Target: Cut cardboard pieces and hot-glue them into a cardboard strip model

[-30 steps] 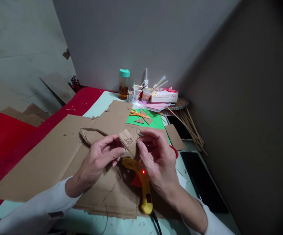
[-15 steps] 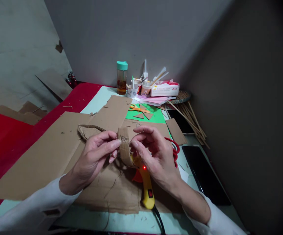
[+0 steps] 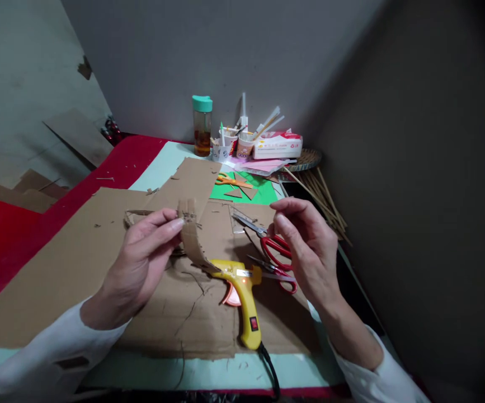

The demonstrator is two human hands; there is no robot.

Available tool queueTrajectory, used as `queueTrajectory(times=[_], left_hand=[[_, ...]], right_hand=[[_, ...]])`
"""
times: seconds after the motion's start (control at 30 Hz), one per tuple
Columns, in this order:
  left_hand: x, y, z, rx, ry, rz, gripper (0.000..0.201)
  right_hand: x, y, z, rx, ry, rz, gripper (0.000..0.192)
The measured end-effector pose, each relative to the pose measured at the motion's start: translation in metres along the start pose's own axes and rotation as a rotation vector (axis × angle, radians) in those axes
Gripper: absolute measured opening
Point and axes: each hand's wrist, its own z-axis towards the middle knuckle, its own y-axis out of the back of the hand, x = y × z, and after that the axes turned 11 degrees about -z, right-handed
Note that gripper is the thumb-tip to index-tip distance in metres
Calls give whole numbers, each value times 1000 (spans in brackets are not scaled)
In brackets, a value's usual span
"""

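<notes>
- A cardboard strip [image 3: 192, 238] is being pinched at its upper end by the left hand [image 3: 141, 263], its lower end curling down to the glue gun [image 3: 242, 296].
- Nothing is being held by the right hand [image 3: 309, 252], which is hovering with fingers loosely curled above the red scissors [image 3: 273, 252].
- The gun is lying on the cardboard sheet [image 3: 78, 263] on the table [image 3: 225, 375]; gluing is judged as being only partway along.
- Farther off, orange scissors [image 3: 229, 180] and green paper [image 3: 263, 193] are lying untouched.

A glue gun [image 3: 242, 291] was laid on the cardboard sheet [image 3: 78, 263] near the tabletop's front edge, scissors [image 3: 273, 249] just right of it; a bottle [image 3: 202, 125] and cups [image 3: 234, 148] were set at the back edge.
</notes>
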Motion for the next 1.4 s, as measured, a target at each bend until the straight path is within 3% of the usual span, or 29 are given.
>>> queueTrajectory(times=[0.1,0.3,0.5,0.63,0.73,0.93,1.1,1.27,1.4], left_hand=[[-4,-3,1,-27,-9,-26,5],[-7,-5,6,-96,23,-56,18],[-7,0,10,-104,62,-40,13],[-6,-3,9,-76,79,-33,9],[-6,-5,5,-42,73,-30,5],[-6,-5,-1,24,43,-13,19],[-4,-1,1,54,27,-26,21],[-3,2,0,91,18,-51,13],[-3,2,-2,91,-13,-77,6]], right_hand=[[-6,7,-1,-33,27,-20,11],[-8,10,0,-85,85,-84,12],[-10,32,-8,-146,132,-326,10],[-24,45,-13,64,162,-577,12],[-40,41,-13,262,142,-776,14],[-59,25,-7,359,150,-998,16],[-56,27,0,293,173,-974,8],[-32,34,8,89,118,-780,30],[-3,23,6,159,54,-479,40]])
